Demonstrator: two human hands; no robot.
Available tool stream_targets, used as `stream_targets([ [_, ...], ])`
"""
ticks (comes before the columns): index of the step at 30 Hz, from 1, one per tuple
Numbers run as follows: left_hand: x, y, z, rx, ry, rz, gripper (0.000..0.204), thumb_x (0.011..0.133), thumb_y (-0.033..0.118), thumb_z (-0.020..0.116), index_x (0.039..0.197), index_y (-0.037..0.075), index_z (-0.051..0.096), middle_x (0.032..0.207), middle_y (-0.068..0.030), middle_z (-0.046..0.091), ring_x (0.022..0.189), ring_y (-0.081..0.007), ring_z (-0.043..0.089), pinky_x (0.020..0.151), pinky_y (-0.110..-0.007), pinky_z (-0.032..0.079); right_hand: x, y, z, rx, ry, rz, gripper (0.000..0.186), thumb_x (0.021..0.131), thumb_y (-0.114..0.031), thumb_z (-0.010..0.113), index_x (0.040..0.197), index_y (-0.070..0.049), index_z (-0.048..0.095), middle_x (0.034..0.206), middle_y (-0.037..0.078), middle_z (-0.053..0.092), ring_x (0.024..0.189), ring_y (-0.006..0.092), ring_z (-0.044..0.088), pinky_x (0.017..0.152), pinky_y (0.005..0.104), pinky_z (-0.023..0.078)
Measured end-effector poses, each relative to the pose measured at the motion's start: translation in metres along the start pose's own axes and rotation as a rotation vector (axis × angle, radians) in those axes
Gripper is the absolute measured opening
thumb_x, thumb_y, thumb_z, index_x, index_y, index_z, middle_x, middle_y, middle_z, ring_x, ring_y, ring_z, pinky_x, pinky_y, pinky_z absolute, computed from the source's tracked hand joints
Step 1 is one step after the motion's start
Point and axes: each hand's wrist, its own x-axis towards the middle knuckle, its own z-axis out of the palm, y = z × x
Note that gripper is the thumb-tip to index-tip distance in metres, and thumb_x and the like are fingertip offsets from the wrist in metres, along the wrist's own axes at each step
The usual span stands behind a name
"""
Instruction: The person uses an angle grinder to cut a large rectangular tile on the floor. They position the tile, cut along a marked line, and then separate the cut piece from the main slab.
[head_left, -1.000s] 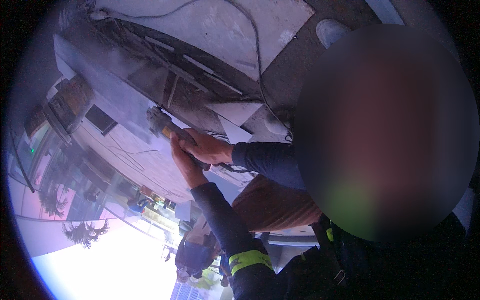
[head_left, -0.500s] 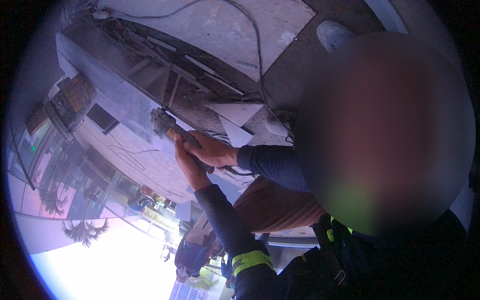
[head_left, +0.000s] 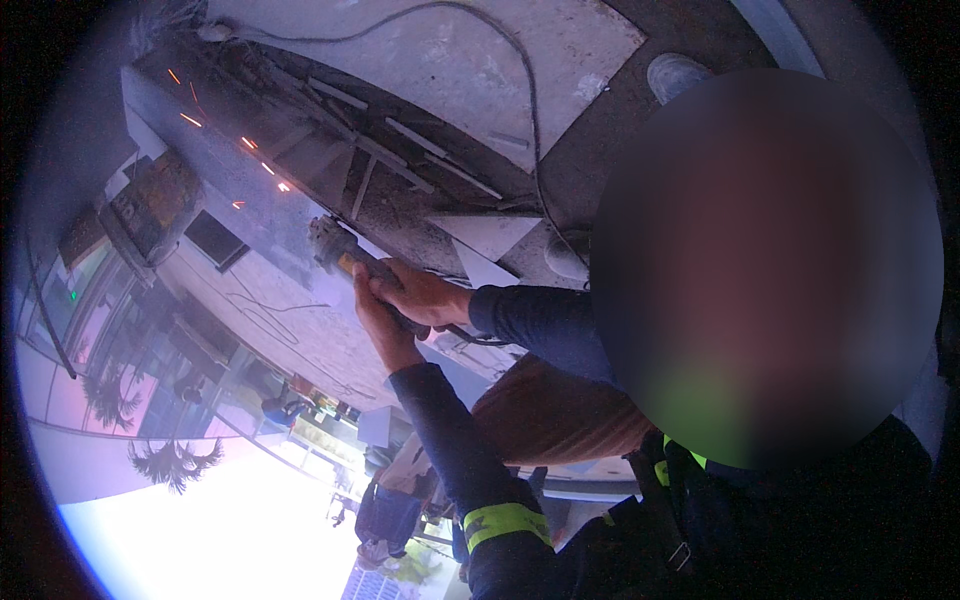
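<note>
A grey angle grinder with a yellow label (head_left: 338,243) is held at a slant, its head against the edge of a long pale board (head_left: 225,170). My left hand (head_left: 385,335) grips the body from below, thumb along it. My right hand (head_left: 425,298) wraps round the body just above and to the right. Orange sparks (head_left: 250,142) fly toward the upper left along the board, in hazy dust. Whether the disc touches the board's surface or only its edge is too small to tell. A power cable (head_left: 535,150) curves over the ground beside the work.
Broken strips (head_left: 415,135), triangular offcuts (head_left: 485,232) and a large sheet (head_left: 450,60) lie beyond the board. Grey shoes (head_left: 678,75) show at upper right. A window frame (head_left: 215,240) is at left. Other people (head_left: 395,505) are at the lower middle. A blurred oval hides the right side.
Orange sparks now stream off toward the upper left, where none showed earlier. The grinder and both hands appear shifted slightly right in the picture, along with much of the scene.
</note>
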Motion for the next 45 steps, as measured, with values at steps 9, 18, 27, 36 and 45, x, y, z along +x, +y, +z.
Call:
stream_targets([
  [9, -0.013, -0.015, -0.012, -0.059, 0.011, -0.039, 0.041, 0.108, 0.044, 0.053, 0.112, 0.004, 0.062, 0.098, -0.0073, 0.065, 0.088, -0.0186, 0.065, 0.08, -0.036, 0.054, -0.007, 0.018, 0.011, -0.021, 0.062, -0.056, 0.064, 0.11, -0.053, 0.043, 0.152, -0.005, 0.04, 0.119, 0.021, 0.065, 0.082, 0.0259, 0.073, 0.058, 0.0371, 0.058],
  [18, -0.029, -0.02, -0.014, -0.033, 0.01, -0.076, 0.044, 0.108, 0.045, 0.056, 0.112, 0.002, 0.063, 0.098, -0.0081, 0.065, 0.089, -0.0189, 0.065, 0.08, -0.035, 0.054, -0.012, 0.039, 0.018, -0.132, 0.182, -0.286, 0.067, 0.109, -0.053, 0.044, 0.155, -0.004, 0.035, 0.12, 0.025, 0.065, 0.086, 0.0301, 0.069, 0.065, 0.04, 0.057],
  [27, -0.015, -0.017, -0.016, -0.03, 0.009, -0.075, 0.045, 0.108, 0.046, 0.055, 0.115, 0.002, 0.062, 0.1, -0.0086, 0.065, 0.091, -0.02, 0.065, 0.081, -0.037, 0.054, -0.022, 0.01, 0.002, 0.068, -0.032, -0.021, 0.065, 0.11, -0.051, 0.042, 0.155, -0.004, 0.033, 0.131, 0.026, 0.06, 0.092, 0.0278, 0.073, 0.053, 0.035, 0.057],
  [36, 0.003, -0.014, -0.012, -0.045, -0.056, 0.014, 0.048, 0.107, 0.05, 0.054, 0.115, 0.003, 0.062, 0.099, -0.0099, 0.066, 0.087, -0.0217, 0.068, 0.075, -0.037, 0.056, 0.002, 0.012, 0.003, 0.004, 0.002, -0.038, 0.063, 0.11, -0.052, 0.042, 0.153, -0.007, 0.037, 0.096, 0.014, 0.067, 0.053, 0.0154, 0.061, 0.04, 0.0296, 0.046],
  [45, -0.003, -0.008, -0.007, -0.029, 0.017, -0.09, 0.05, 0.106, 0.053, 0.056, 0.108, 0.003, 0.064, 0.092, -0.0089, 0.067, 0.081, -0.0216, 0.068, 0.069, -0.036, 0.056, -0.002, 0.012, 0.003, 0.061, -0.008, -0.051, 0.058, 0.111, -0.049, 0.043, 0.149, -0.005, 0.04, 0.09, 0.012, 0.067, 0.045, 0.0127, 0.056, 0.036, 0.0303, 0.042],
])
